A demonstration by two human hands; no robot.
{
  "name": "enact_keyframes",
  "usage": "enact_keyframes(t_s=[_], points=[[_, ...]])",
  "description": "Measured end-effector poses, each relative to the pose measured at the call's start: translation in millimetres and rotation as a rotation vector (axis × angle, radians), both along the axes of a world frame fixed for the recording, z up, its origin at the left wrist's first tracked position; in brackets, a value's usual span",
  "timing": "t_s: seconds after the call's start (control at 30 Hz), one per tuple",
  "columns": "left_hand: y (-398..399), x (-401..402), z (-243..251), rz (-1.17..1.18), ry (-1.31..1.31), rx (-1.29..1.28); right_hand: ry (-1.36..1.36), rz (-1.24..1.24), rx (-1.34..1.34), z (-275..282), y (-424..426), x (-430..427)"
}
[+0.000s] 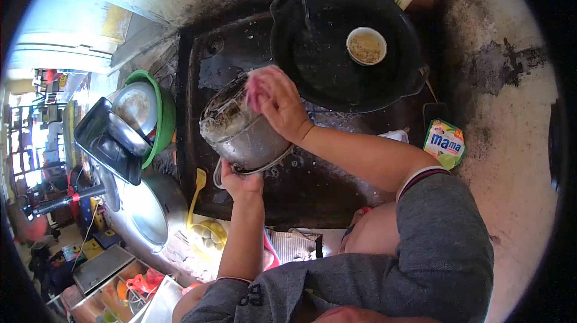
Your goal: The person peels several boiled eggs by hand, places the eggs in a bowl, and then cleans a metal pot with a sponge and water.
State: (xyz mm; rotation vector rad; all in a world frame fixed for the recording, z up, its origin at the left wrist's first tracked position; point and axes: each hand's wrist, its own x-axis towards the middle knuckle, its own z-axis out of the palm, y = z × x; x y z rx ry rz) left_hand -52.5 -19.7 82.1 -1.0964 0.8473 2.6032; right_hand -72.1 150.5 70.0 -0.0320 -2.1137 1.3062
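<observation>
A dull metal cooking pot (248, 142) is held tilted over the dark sink slab, its blackened, soapy bottom facing up and away. My left hand (242, 183) grips the pot's rim from below, by its wire handle. My right hand (286, 108) holds a pink scouring pad (261, 81) against the edge of the pot's bottom. Behind the pot, water (304, 2) runs down into a large black basin (324, 84). A small white bowl (366, 46) with cloudy, grainy contents sits inside that basin.
At the left stands a green plastic tub (167, 120) with metal lids and a black tray (99, 138). Near it are a big metal pot (173, 205), a yellow spatula (201, 178) and a yellow strainer (216, 233). A Mama soap packet (445, 142) lies at the right by the wall.
</observation>
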Motion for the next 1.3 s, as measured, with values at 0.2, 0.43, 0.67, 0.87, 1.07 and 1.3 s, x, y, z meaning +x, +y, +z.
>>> enact_keyframes(t_s=[0.2, 0.43, 0.67, 0.87, 1.07, 1.3], points=[[-45, -9, 3, -0.081, 0.29, 0.037, -0.028, 0.017, -0.568, -25, -43, 18], [-98, -14, 24, -0.364, 0.559, 0.021, -0.565, 0.675, -1.647, -10, 4, -1], [-87, 1, 38, -0.47, 0.739, -0.724, -0.908, 0.74, -1.31, -27, 36, -33], [-68, 10, 40, -0.743, 0.831, -1.142, -0.464, 0.586, -0.251, 5, 11, -25], [-46, 19, 33, -0.658, 0.876, -1.193, -0.385, 0.369, 0.195, 36, 9, -31], [-32, 22, 30, -0.609, 0.613, -1.093, 0.044, 0.326, 0.245, 53, -39, 8]])
